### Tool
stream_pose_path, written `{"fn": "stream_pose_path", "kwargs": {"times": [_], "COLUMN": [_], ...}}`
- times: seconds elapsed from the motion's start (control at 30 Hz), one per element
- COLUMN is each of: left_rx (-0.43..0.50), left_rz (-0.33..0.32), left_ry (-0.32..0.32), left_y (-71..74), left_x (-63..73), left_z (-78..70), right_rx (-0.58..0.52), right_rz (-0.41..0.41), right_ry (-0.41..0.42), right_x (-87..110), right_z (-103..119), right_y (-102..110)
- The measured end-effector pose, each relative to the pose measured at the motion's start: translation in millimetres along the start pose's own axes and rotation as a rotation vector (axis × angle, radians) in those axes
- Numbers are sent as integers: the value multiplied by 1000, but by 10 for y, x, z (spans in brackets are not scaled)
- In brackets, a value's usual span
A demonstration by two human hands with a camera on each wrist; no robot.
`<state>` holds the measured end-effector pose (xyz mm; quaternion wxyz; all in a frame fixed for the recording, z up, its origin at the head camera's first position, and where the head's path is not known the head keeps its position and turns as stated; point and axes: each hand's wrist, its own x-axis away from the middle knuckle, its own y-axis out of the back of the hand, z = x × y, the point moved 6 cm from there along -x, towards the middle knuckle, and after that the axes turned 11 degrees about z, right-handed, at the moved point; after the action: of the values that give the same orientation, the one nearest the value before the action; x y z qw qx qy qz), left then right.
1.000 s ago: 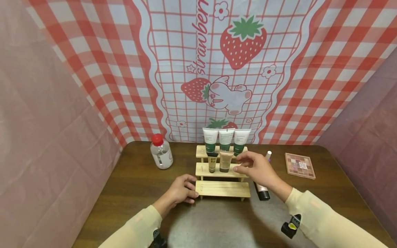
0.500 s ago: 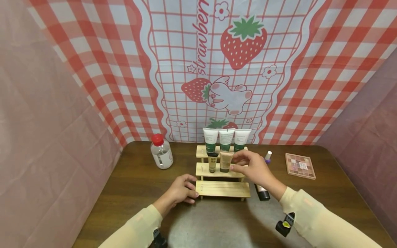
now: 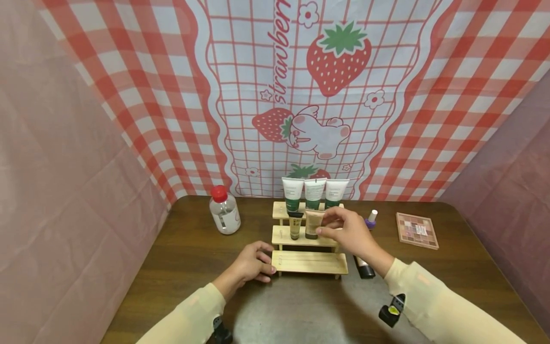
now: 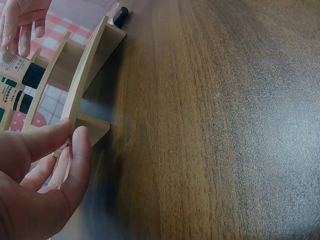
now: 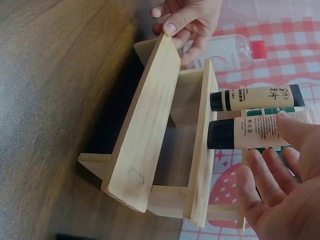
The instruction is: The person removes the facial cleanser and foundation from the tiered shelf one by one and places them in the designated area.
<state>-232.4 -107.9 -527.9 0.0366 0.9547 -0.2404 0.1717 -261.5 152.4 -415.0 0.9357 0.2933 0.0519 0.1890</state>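
A three-step wooden display stand point(image 3: 309, 263) is on the table, its left front end pinched by my left hand point(image 3: 253, 263) between thumb and fingers. On the middle step a beige squeeze tube point(image 3: 313, 223) stands upright on its black cap. My right hand point(image 3: 348, 231) pinches this tube at its right side, the thumb point(image 5: 292, 125) lying over its printed face. Left of it on the same step is a slimmer golden-beige tube point(image 3: 295, 225) with a black cap. Several white and green tubes point(image 3: 315, 191) line the top step behind.
A clear bottle with a red cap point(image 3: 225, 212) stands to the left of the stand. Right of it lie a black-capped tube point(image 3: 365, 270) and a purple bottle with a white cap point(image 3: 371, 220), partly behind my right hand. An eyeshadow palette point(image 3: 417, 230) lies farther right.
My right hand has moved left onto the beige tube's right side, its thumb now over the tube. The left hand stays at the stand's end.
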Motion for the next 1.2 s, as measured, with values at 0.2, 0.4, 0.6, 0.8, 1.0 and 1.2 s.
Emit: {"fn": "stream_pose_path", "kwargs": {"times": [0.2, 0.4, 0.6, 0.8, 1.0, 1.2], "left_rx": [0, 1, -1, -4, -4, -2], "left_rz": [1, 4, 4, 4, 3, 0], "left_ry": [0, 4, 8, 13, 17, 10], "left_y": [1, -4, -5, -6, -9, -11], "left_x": [-3, -1, 7, 11, 11, 17], "left_z": [-3, -11, -25, -27, -11, -7], "right_rx": [17, 39, 49, 73, 25, -31], "right_rz": [-12, -27, -38, -43, -55, -88], "right_ry": [26, 27, -1, -7, -13, 5], "right_x": [-8, -17, -35, -42, -1, 100], "right_z": [20, 35, 27, 10, -1, -4], "right_y": [-7, -4, -5, -21, -6, 145]}}
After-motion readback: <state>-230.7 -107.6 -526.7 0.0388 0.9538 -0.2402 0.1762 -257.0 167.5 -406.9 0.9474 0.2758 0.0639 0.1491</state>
